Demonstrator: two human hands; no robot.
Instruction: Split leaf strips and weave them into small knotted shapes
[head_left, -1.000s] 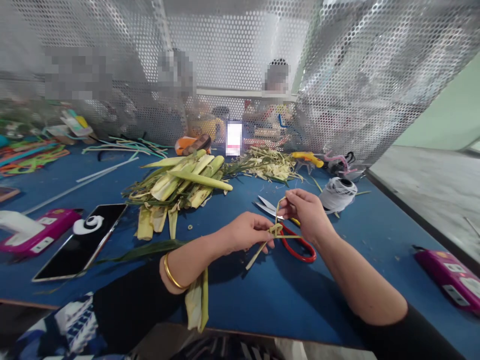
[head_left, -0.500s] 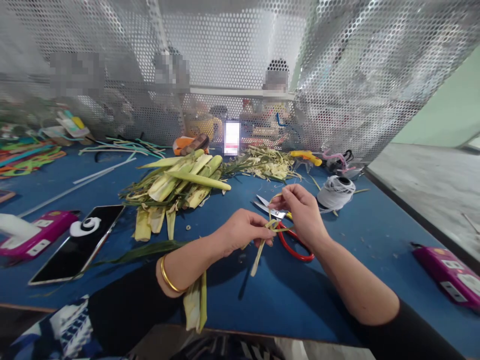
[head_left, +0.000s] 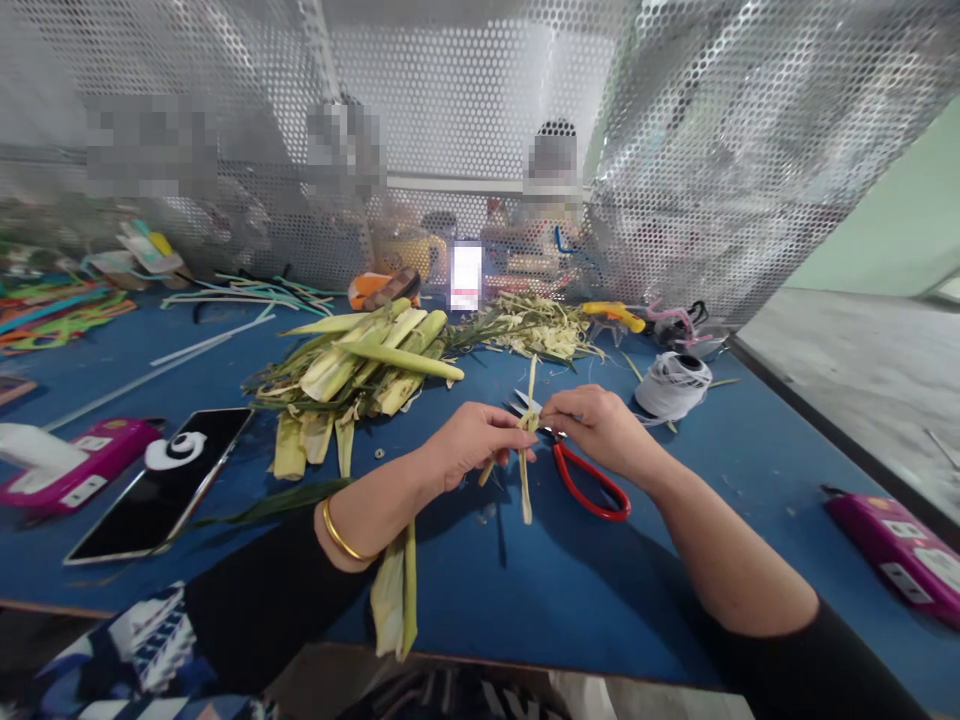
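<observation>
My left hand (head_left: 484, 440) pinches a small piece of folded pale-green leaf strips (head_left: 529, 420), held above the table. One strip end stands up from it and another hangs down below. My right hand (head_left: 596, 425) is closed at the right side of the same piece, its fingertips on a strip. Under and behind my right hand lie scissors with red handles (head_left: 592, 485), their blades apart and partly covered. A heap of pale-green husk-like leaves (head_left: 367, 365) lies to the left of my hands. Further leaf pieces (head_left: 395, 595) lie by my left forearm.
A spool of white cord (head_left: 673, 388) stands right of my hands. Leaf shreds (head_left: 541, 328) are piled behind. On the left are a black-screened phone (head_left: 161, 490) and a magenta power strip (head_left: 94, 460); another magenta strip (head_left: 896, 550) lies right. Perforated metal panels (head_left: 480, 90) close off the back.
My right hand has come down and left, closer to my left hand. My left hand has risen slightly. The strip between them now stands upright, and the hanging end points straight down.
</observation>
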